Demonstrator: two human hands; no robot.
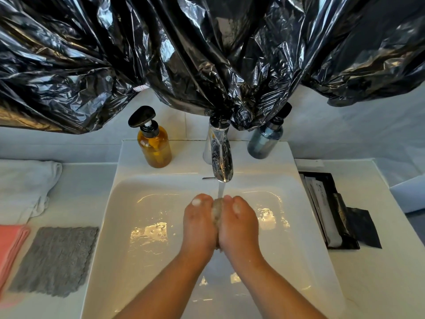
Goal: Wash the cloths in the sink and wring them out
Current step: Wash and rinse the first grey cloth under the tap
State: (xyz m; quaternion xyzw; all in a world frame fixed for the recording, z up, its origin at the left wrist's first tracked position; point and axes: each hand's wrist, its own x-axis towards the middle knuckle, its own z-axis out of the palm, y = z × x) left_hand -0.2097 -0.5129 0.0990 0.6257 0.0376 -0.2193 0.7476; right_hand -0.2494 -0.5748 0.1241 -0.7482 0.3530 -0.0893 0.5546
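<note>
The sink (128, 203) is glossy white, and its wet floor catches warm yellow glints. The wet cloth (217, 211) under the stream is a pale, mottled grey-beige. On the white tabletop (372, 272), a grey cloth (55, 261) shows a rough, crinkled weave. Beside it a folded cloth (9, 245) is coral pink, and a towel (23, 185) is plain white. One pump bottle (155, 148) is clear amber with a black head; the other bottle (264, 142) is smoky blue-grey. The tap (219, 155) is mirror chrome. Crumpled plastic sheeting (161, 54) is shiny black with silvery highlights. A tray (343, 246) is black and holds white sachets (322, 203).
</note>
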